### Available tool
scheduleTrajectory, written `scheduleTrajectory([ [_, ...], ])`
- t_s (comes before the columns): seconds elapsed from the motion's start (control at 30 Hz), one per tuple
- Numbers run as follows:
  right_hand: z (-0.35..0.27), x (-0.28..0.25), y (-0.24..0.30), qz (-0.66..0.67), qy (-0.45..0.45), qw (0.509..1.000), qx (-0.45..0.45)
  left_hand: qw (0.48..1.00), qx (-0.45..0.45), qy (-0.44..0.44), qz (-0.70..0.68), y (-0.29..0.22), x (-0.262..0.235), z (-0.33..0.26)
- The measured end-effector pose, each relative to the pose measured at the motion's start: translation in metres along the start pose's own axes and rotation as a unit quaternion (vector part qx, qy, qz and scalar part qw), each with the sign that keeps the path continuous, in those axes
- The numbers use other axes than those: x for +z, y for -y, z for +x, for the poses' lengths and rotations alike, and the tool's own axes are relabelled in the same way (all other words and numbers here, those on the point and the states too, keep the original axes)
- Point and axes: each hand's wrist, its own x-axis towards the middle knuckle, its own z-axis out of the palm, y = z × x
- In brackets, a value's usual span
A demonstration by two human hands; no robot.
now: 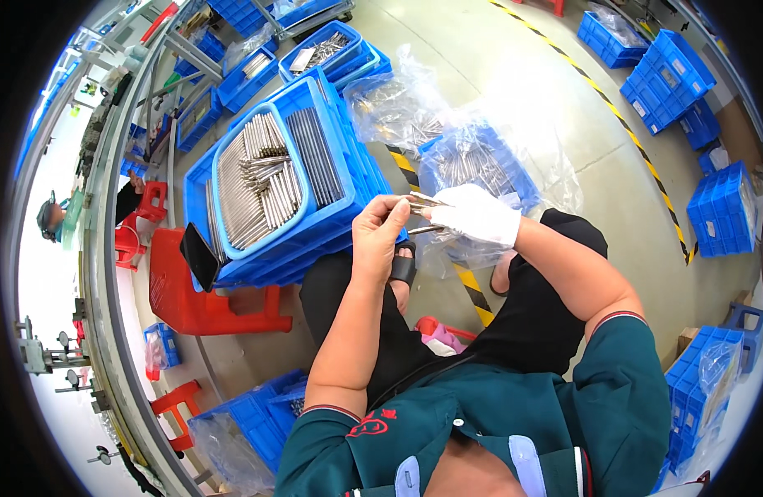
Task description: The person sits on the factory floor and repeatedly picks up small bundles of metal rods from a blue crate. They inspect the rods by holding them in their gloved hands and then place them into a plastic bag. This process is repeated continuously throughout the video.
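My bare left hand (378,230) pinches the end of a slim metal rod (426,200) between thumb and fingers. My right hand (479,217), in a white glove, is closed around slim rods, their tips sticking out toward the left hand; how many it holds is hidden. Just beyond my hands, a blue crate lined with clear plastic (522,178) holds many loose metal rods (472,161). To the left, a light blue tray (224,149) full of silver rods (257,186) rests in a stacked blue crate, beside a row of dark rods (313,157).
A red stool (178,286) stands beside the crate stack, with a black object (199,258) at the crate's corner. Clear plastic bags (398,99) lie on the floor across yellow-black tape (601,99). More blue crates (667,81) line the right side; a metal-framed bench runs along the left.
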Motion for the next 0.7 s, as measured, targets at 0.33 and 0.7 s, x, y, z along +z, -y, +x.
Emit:
scheduleTrajectory([
  [0.33, -0.007, -0.011, 0.005, -0.041, 0.017, 0.999, -0.022, 0.998, 0.03, -0.051, 0.03, -0.01, -0.002, 0.001],
  [0.7, -0.008, -0.004, 0.003, -0.101, 0.04, 0.994, -0.033, 0.997, -0.057, 0.04, -0.012, -0.004, -0.003, 0.002],
])
